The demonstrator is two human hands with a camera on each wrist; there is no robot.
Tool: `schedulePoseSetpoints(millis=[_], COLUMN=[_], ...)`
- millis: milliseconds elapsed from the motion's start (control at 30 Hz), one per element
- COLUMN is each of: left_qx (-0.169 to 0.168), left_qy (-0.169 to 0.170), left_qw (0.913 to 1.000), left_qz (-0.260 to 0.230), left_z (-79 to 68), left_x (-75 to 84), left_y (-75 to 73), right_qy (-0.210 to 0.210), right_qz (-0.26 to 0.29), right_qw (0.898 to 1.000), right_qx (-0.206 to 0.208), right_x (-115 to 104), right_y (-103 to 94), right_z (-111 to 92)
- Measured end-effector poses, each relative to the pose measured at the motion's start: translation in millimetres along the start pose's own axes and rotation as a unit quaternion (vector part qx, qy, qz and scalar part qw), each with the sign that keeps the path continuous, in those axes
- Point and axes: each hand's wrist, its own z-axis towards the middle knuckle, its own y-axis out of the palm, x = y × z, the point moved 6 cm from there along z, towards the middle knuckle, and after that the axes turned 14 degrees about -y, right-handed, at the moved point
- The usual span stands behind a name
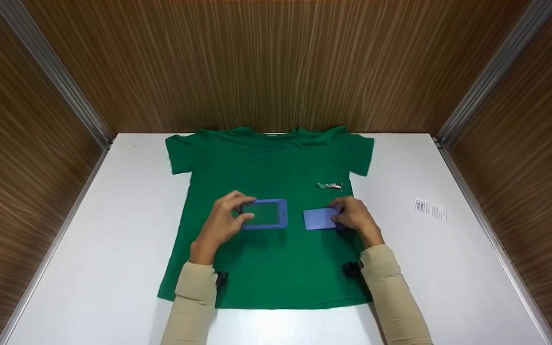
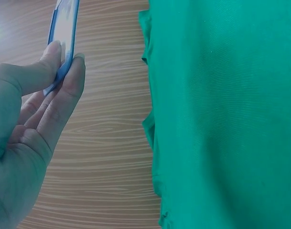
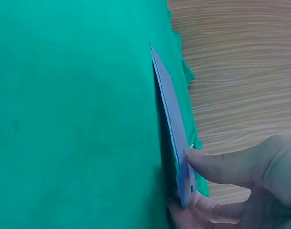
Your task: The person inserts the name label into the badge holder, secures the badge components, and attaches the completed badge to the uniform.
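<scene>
Between brown walls [image 1: 276, 67], over green shirt [image 1: 276, 268] on white table [image 1: 89, 215], left grip [image 1: 223, 219] round purple frame [image 1: 282, 214], right grip [image 1: 356, 216] round purple panel [image 1: 318, 219]

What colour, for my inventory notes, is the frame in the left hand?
The frame in the left hand is blue-purple, seen best in the head view.

- White desk [image 1: 89, 230], its surface brightest along the near edge.
- Behind the desk, a brown back wall [image 1: 276, 62] with upright wood grain.
- Left of the desk, a matching left wall [image 1: 17, 120]; right of it, a right wall [image 1: 530, 120].
- Grey metal strips [image 1: 48, 67] rise from the desk's far corners.
</scene>
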Motion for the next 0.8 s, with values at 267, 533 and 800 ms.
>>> schedulePoseSetpoints(millis=[267,533,800], left_qx=[0.004,0.008,0.005], left_qy=[-0.002,-0.003,-0.004], left_qw=[1.0,0.9999,1.0], left_qz=[-0.001,0.006,0.002], left_z=[-0.4,-1.6,-1.2], left_x=[0.3,1.1,2.2], left_y=[-0.6,-1.0,-2.0], right_qy=[0.006,0.008,0.008], right_qz=[0.0,0.009,0.013], right_qw=[1.0,1.0,1.0], right_qx=[-0.005,-0.008,-0.006], right_x=[0.2,-0.7,-1.6], right_y=[-0.3,-0.3,-4.2], right_z=[0.0,-2.9,-4.9])
